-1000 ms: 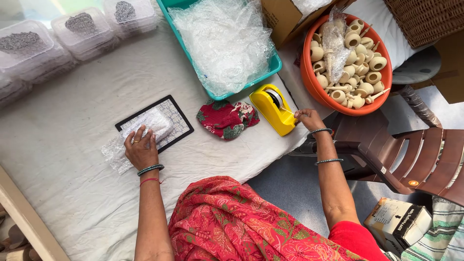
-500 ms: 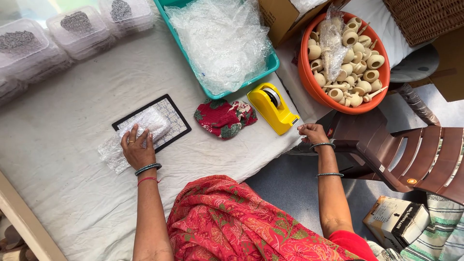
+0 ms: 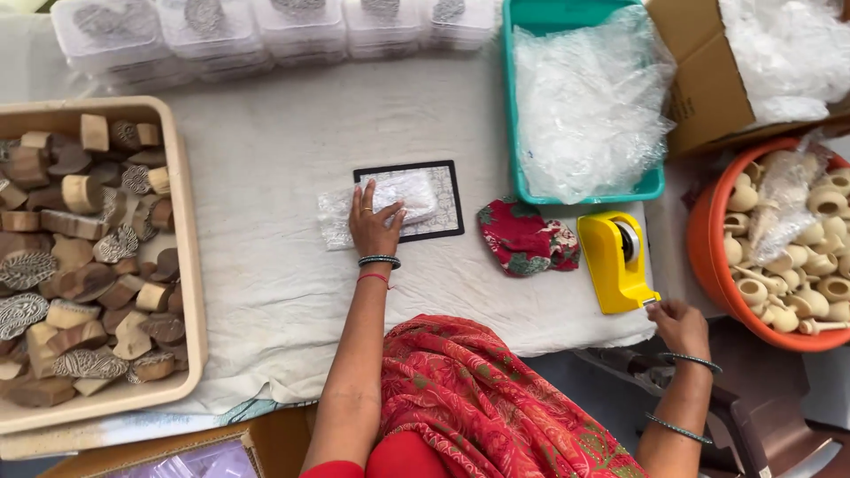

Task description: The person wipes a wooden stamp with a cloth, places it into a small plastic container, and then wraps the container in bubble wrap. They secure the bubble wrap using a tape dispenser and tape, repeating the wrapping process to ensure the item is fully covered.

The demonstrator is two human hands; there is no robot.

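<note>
Pressed flat, the left hand [image 3: 374,226] lies with fingers spread and open on a bubble-wrapped bundle [image 3: 381,202] near the middle of the frame, holding it down rather than closing around it. The bundle rests partly on a black-framed patterned pad [image 3: 447,205] and partly on the white cloth of the bench [image 3: 283,274]. Dark and red bangles sit at the left wrist.

At the lower right of the frame, the right hand [image 3: 680,326] is at the near end of a yellow tape dispenser [image 3: 617,261], its fingertips touching the dispenser's front edge; whether the fingers pinch a strip of tape cannot be told. The dispenser stands on the bench just right of a red floral cloth pouch [image 3: 524,239] and just below a teal tray [image 3: 575,190] filled with sheets of bubble wrap [image 3: 589,97].

Along the left of the frame a shallow beige tray [image 3: 181,248] holds many carved wooden printing blocks [image 3: 84,257]. Across the top edge runs a row of clear plastic boxes [image 3: 221,31]. At the right edge an orange tub [image 3: 717,265] holds small pale clay cups [image 3: 810,265] with a clear bag lying over them, and above it a cardboard box [image 3: 699,80] holds more wrap. The person's red patterned garment [image 3: 478,398] fills the bottom centre.
</note>
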